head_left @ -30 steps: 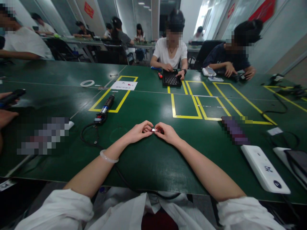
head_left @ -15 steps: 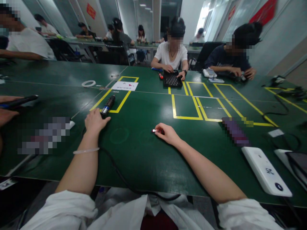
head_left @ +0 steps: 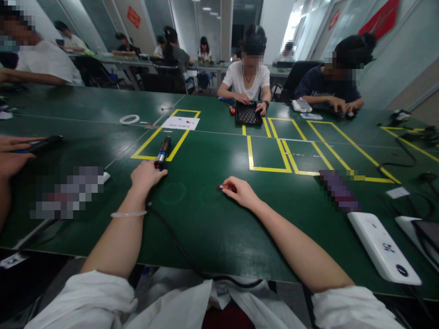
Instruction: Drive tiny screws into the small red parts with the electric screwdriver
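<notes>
My left hand [head_left: 148, 175] is closed round the near end of a dark cylindrical tool [head_left: 163, 150] with a silver and blue band. The tool's far end points away from me, over the yellow tape outline [head_left: 146, 151]. My right hand [head_left: 240, 191] pinches a small red object [head_left: 222, 187] between thumb and fingertips, low over the green table [head_left: 219, 233]. Most of that small object is hidden by the fingers. A black cable [head_left: 171, 233] runs from near my left wrist towards the table's front edge.
A white power bank [head_left: 384, 249] and a dark phone [head_left: 339, 190] lie at the right. Across the table, a person handles a black tray [head_left: 248, 114]. A white ring [head_left: 129, 119] and paper sheet [head_left: 180, 123] lie beyond my left hand. Another person's hands [head_left: 15, 157] are at the far left.
My left hand and the cylindrical tool have moved a little to the right, and the tool stands more upright in the picture. My right hand has hardly moved.
</notes>
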Available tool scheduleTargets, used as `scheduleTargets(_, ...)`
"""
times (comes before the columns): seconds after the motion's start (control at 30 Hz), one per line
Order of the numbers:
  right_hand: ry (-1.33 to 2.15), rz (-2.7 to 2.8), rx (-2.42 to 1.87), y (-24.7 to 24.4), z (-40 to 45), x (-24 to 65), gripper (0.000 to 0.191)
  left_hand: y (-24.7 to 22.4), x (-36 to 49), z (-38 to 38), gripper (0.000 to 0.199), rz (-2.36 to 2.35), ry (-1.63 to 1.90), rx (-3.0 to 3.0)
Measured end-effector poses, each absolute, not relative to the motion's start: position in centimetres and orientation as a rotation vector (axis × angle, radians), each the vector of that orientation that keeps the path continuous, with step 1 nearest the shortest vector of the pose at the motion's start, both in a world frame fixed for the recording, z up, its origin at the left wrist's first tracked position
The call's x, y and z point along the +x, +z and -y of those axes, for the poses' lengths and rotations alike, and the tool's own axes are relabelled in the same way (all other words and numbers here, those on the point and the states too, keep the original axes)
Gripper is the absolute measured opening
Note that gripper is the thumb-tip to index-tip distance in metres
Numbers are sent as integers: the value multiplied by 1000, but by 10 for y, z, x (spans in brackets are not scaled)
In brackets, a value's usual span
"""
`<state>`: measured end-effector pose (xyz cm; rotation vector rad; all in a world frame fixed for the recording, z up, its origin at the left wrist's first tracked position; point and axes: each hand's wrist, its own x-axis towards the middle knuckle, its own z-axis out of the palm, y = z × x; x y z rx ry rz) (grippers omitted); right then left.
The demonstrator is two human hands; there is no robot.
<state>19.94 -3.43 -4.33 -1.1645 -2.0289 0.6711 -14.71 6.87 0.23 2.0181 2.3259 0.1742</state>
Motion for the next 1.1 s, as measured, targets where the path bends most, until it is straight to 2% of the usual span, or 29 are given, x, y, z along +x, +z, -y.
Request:
scheduleTargets(0.5,654,2017,-1169,-45,34,198,14,-8,-27,-13,60,-1651,315,2596)
scheduleTargets(0.87,587,2054,-1209,-46,35,196,14,-12,-6,6,61,-1232,367,2656)
scheduleTargets(1.1,611,2055,-1222,-47,33,194,16,-10,-5,10,63,-1179,322,2684)
